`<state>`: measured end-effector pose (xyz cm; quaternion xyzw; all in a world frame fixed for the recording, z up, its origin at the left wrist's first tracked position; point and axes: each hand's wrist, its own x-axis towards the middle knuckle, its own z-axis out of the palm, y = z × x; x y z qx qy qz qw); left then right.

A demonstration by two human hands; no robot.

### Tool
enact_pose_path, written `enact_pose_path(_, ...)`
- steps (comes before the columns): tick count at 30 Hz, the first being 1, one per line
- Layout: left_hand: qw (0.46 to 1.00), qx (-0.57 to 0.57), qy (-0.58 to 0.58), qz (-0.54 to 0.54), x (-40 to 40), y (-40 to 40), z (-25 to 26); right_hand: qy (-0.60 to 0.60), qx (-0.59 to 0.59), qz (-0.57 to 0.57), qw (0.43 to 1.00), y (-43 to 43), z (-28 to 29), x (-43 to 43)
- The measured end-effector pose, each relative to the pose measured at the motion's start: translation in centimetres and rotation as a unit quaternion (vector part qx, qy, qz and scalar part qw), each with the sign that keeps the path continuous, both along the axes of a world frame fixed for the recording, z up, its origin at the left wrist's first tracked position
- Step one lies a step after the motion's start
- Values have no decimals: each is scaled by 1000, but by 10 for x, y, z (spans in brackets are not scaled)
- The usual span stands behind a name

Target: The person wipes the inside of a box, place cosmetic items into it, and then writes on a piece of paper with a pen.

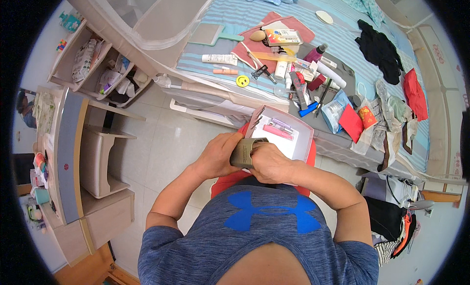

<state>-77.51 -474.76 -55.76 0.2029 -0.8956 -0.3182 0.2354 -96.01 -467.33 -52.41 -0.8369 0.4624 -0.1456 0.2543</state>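
My left hand (216,154) grips a small olive-gold carton (241,153) by its left side, above my lap. The carton bears fine print on its near face. At the carton's open right end is my right hand (271,163), its fingertips hidden in or behind the opening; whether they hold anything cannot be seen. Just beyond both hands lies an open pink-edged box (298,147) with a white inside. In it are a pink tube (278,132) and a purple-and-clear tube (281,125). Dark hair clips (256,124) sit along its left wall.
A bed (205,81) ahead carries cosmetics, a hand mirror (205,34), a medicine box (282,37), a spray bottle (315,53), red envelopes (350,123) and black cloth (380,51). A desk (69,152) and drawer unit (99,219) stand left, shelves (91,70) behind.
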Motion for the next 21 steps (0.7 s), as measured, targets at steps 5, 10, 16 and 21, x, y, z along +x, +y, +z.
enact_pose_path(5, 1000, 13, 4, 6, 0, 0, -1, -29, -58, -21, 998, 1, -9, 1)
enact_pose_path(10, 1000, 21, 4, 2, -1, 0, 1, -47, -101, -62, 992, 4, -1, 4)
enact_pose_path(16, 1000, 0, 19, -5, -3, -1, 3, -25, -108, -56, 992, 9, 8, 4)
enact_pose_path(21, 1000, 6, 15, -2, -5, -6, 0, 20, -69, -17, 997, 9, 13, 3)
